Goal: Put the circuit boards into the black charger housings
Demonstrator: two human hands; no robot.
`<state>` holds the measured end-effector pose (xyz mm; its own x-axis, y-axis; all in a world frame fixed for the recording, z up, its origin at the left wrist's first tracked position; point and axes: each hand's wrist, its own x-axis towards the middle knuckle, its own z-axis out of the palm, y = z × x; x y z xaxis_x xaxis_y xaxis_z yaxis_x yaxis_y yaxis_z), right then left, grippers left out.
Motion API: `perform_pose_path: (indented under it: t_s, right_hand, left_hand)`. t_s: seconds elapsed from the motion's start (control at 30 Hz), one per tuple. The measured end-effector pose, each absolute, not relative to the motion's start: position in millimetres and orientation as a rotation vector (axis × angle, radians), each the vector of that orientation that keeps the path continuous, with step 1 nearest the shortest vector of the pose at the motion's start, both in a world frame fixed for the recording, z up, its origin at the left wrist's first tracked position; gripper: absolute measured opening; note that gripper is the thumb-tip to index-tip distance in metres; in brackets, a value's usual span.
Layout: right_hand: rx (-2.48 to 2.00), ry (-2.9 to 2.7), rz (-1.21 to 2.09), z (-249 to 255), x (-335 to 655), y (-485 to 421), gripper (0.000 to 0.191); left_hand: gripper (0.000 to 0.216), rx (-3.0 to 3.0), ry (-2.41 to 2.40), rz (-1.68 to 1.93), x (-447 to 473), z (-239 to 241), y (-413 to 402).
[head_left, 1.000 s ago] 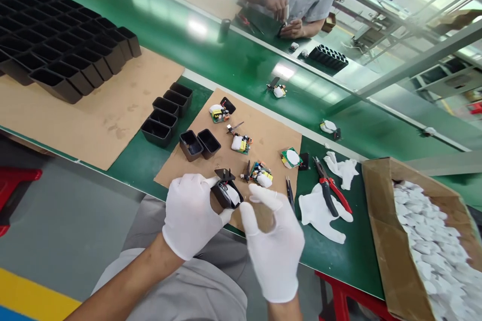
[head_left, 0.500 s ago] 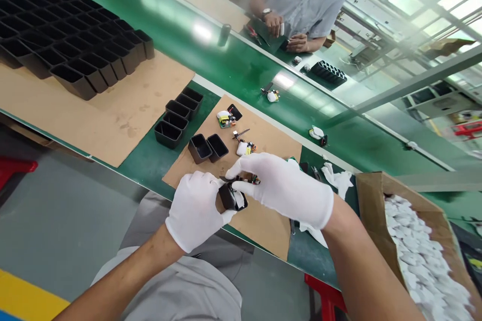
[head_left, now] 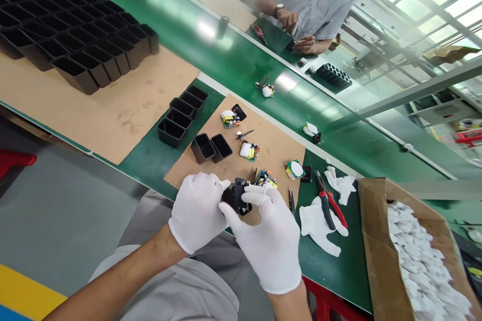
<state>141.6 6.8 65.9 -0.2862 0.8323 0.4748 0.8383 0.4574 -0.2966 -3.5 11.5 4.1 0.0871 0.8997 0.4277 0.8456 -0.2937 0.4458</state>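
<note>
My left hand, in a white glove, is closed around a small black plastic box near the table's front edge. My right hand, also gloved, pinches a flat black plate at the box's mouth. Whatever lies inside the box is mostly covered by the plate and fingers. Just beyond my right fingertips lies a circuit board with a yellow part. Another circuit board with a white pad rests farther back on the cardboard sheet. Two black boxes stand open to the left.
Many black boxes stand in rows at left. Red-handled pliers, tweezers and a white glove lie at right, beside a carton of white pads. Across the green belt, a co-worker handles something dark.
My right hand has drawn back toward me and turned, now pinching the black plate at the box. My left hand keeps its hold. Boards on the belt have shifted left.
</note>
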Motion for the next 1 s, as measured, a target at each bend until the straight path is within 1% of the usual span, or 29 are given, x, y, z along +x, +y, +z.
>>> perform_pose_path:
  t_s: [0.1,0.2,0.27,0.4,0.57,0.67,0.83,0.9,1.0]
  right_hand:
    - [-1.427,-2.027,-0.017,65.9,133.9,7.8,0.013]
    - [-1.334,-1.993,0.048,65.6,139.4,6.1,0.021]
    - [-1.281,-2.012,0.019,62.5,145.8,2.1,0.024]
    - [-1.26,-2.045,-0.091,49.8,151.9,-8.1,0.033]
    - [-1.265,-2.038,-0.155,32.7,149.2,-14.2,0.035]
    - [-1.225,-2.077,-0.167,26.6,149.7,-13.6,0.034]
    - [-1.169,-2.152,-0.287,20.4,153.3,-9.7,0.026]
    - [-1.18,-2.127,-0.294,19.0,152.3,-9.9,0.028]
    - [-1.247,-2.0,-0.17,19.4,148.4,-12.4,0.034]
  left_hand:
    - [0.023,2.233,1.794,1.032,-3.5,1.0,9.9]
    - [0.032,2.2,1.781,1.032,-4.0,0.5,9.0]
    - [0.035,2.184,1.778,1.046,-4.1,1.6,9.2]
    - [0.026,2.182,1.787,1.019,-3.0,6.6,11.2]
    - [0.016,2.215,1.777,0.975,-2.2,9.4,12.4]
    - [0.016,2.229,1.767,0.98,-3.1,6.7,12.2]
    - [0.025,2.257,1.756,0.981,-2.1,4.9,13.9]
    - [0.022,2.261,1.779,0.945,-0.2,5.9,14.6]
    - [0.018,2.261,1.801,0.916,2.2,6.7,14.9]
